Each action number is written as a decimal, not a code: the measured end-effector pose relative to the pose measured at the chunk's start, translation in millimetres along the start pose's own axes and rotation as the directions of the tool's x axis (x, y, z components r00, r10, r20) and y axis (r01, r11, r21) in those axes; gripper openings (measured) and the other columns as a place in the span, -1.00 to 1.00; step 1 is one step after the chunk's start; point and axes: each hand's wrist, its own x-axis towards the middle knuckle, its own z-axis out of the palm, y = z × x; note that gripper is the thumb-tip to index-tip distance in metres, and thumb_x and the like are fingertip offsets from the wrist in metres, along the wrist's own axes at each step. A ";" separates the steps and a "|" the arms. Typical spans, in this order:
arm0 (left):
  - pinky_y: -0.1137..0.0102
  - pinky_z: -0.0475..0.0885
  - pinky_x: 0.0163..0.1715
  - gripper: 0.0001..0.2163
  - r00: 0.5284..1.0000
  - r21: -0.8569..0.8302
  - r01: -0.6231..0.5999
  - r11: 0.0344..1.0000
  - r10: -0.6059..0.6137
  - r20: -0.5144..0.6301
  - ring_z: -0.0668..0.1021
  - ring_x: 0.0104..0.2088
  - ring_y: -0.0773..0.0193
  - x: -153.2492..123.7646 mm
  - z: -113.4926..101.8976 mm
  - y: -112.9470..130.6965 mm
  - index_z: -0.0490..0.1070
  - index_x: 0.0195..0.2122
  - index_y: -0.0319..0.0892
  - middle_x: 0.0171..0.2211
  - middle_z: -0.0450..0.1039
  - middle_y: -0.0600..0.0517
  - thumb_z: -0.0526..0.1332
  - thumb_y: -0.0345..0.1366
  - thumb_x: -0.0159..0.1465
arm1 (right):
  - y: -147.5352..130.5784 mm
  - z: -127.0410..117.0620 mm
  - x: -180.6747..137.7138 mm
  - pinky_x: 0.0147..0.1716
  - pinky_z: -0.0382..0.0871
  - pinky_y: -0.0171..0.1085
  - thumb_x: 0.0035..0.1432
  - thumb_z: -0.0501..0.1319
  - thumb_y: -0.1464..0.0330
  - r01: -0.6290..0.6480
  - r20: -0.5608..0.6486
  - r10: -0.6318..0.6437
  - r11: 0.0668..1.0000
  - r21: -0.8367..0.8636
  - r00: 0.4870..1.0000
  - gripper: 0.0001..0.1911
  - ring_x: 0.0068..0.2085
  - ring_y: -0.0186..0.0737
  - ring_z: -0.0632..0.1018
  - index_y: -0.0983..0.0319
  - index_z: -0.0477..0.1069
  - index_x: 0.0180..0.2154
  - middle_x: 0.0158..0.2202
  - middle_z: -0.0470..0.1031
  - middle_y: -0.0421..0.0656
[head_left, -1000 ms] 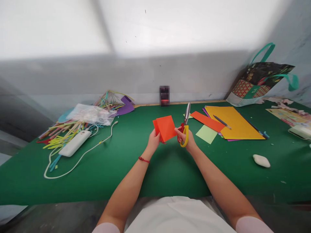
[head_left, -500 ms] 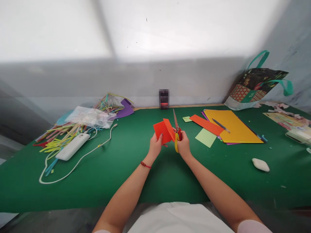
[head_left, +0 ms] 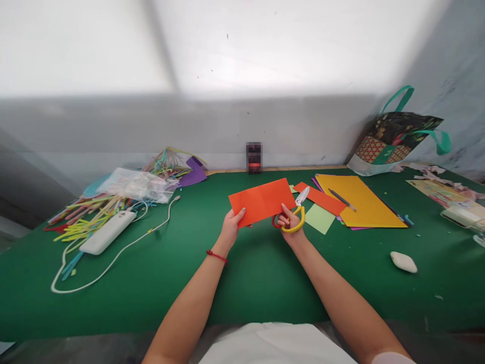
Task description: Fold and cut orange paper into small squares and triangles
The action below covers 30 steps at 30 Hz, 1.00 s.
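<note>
An orange-red sheet of paper (head_left: pixel 262 202) is stretched out between my two hands above the green table. My left hand (head_left: pixel 230 226) pinches its lower left corner, thumb on top. With thumb and finger, my right hand (head_left: pixel 291 225) grips the paper's lower right corner. That same hand carries a pair of scissors (head_left: pixel 299 212) with red and yellow handles hooked on its fingers, the blades pointing up and to the right. Just beyond lie an orange-red paper strip (head_left: pixel 322 198) and a pale green paper square (head_left: pixel 320 218).
A stack of yellow paper (head_left: pixel 364 202) with a pen (head_left: pixel 342 199) lies to the right, near a white case (head_left: pixel 403 262). On the left are paper strips (head_left: pixel 76 222), a white power bank (head_left: pixel 108 232) and its cable. A patterned bag (head_left: pixel 394 141) stands at the back right.
The folded orange-red paper has been opened out flat. My right hand has turned the scissors from upright to tilted right and now also holds the paper's right end.
</note>
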 end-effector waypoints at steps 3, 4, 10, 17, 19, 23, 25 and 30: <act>0.41 0.45 -0.65 -0.71 1.000 -0.028 0.019 0.999 -0.019 -0.007 0.55 -0.51 0.24 1.0 -2.8 3.7 0.38 -0.21 -0.29 -0.31 0.53 -0.12 0.27 -0.27 0.06 | -3.3 -3.0 2.4 -0.85 -0.01 -0.53 -0.33 0.45 0.29 -0.025 0.061 0.026 1.000 -0.020 0.998 -0.56 -0.77 -0.63 0.03 0.21 0.17 -0.56 -0.71 0.11 -0.46; 0.41 0.46 -0.63 -0.73 0.999 -0.052 0.034 0.998 -0.034 -0.005 0.56 -0.47 0.23 0.6 -3.1 4.5 0.39 -0.21 -0.28 -0.27 0.53 -0.13 0.26 -0.29 0.07 | -4.3 -3.5 2.6 -0.84 -0.01 -0.53 -0.29 0.44 0.29 -0.030 0.087 0.033 0.999 -0.030 0.996 -0.57 -0.77 -0.63 0.02 0.21 0.17 -0.55 -0.71 0.12 -0.46; 0.36 0.50 -0.25 -0.80 0.974 -0.274 0.227 0.935 -0.224 0.042 0.58 -0.24 0.20 -4.9 -6.3 3.3 0.44 -0.25 -0.26 -0.19 0.53 -0.11 0.19 -0.43 0.07 | -5.1 -3.1 0.9 -0.83 0.01 -0.53 -0.20 0.40 0.35 -0.107 0.142 0.113 0.993 -0.053 0.983 -0.56 -0.78 -0.62 -0.02 0.22 0.08 -0.61 -0.74 0.06 -0.46; 0.22 0.43 -0.07 -0.76 0.948 -0.328 0.311 0.892 -0.267 0.172 0.52 -0.05 0.07 -9.8 -9.0 1.7 0.42 -0.16 -0.26 -0.09 0.49 -0.16 0.12 -0.31 0.17 | -0.5 -4.1 2.1 -0.84 -0.04 -0.52 -0.24 0.41 0.34 -0.165 0.161 0.183 0.979 -0.122 0.970 -0.52 -0.78 -0.60 -0.05 0.21 0.04 -0.65 -0.78 -0.08 -0.47; 0.14 0.42 -0.06 -0.74 0.938 -0.338 0.331 0.881 -0.266 0.223 0.51 -0.04 0.01 -11.7 -7.7 2.7 0.40 -0.14 -0.27 -0.06 0.47 -0.18 0.12 -0.28 0.17 | 1.3 -4.4 2.5 -0.84 -0.05 -0.51 -0.27 0.42 0.34 -0.185 0.148 0.202 0.975 -0.122 0.968 -0.54 -0.78 -0.60 -0.05 0.21 0.07 -0.65 -0.78 -0.07 -0.47; 0.01 0.49 -0.22 -0.71 0.931 -0.291 0.340 0.894 -0.276 0.241 0.52 -0.08 -0.10 -11.8 -5.8 7.6 0.37 -0.12 -0.27 -0.06 0.46 -0.22 0.16 -0.26 0.16 | 3.9 -3.0 2.8 -0.83 -0.05 -0.53 -0.30 0.43 0.33 -0.186 0.132 0.200 0.976 -0.116 0.971 -0.52 -0.78 -0.62 -0.03 0.21 0.08 -0.62 -0.78 -0.05 -0.48; 0.11 0.56 -0.38 -0.71 0.962 -0.204 0.263 0.943 -0.241 0.129 0.55 -0.15 -0.07 -9.1 -5.6 10.3 0.37 -0.14 -0.29 -0.07 0.46 -0.24 0.22 -0.29 0.12 | 3.1 -2.0 3.0 -0.82 -0.01 -0.53 -0.33 0.45 0.32 -0.139 0.088 0.147 0.986 -0.097 0.985 -0.48 -0.77 -0.61 0.00 0.21 0.05 -0.61 -0.77 0.00 -0.48; 0.38 0.52 -0.65 -0.72 0.974 0.099 -0.047 0.994 0.068 -0.218 0.58 -0.33 0.11 0.7 -7.5 16.0 0.36 -0.22 -0.28 -0.15 0.48 -0.18 0.30 -0.28 0.06 | -5.5 -2.1 2.5 -0.86 -0.02 -0.44 -0.26 0.39 0.12 0.009 -0.069 -0.024 0.977 -0.214 0.997 -0.53 -0.79 -0.59 0.07 0.20 0.12 -0.59 -0.65 0.34 -0.34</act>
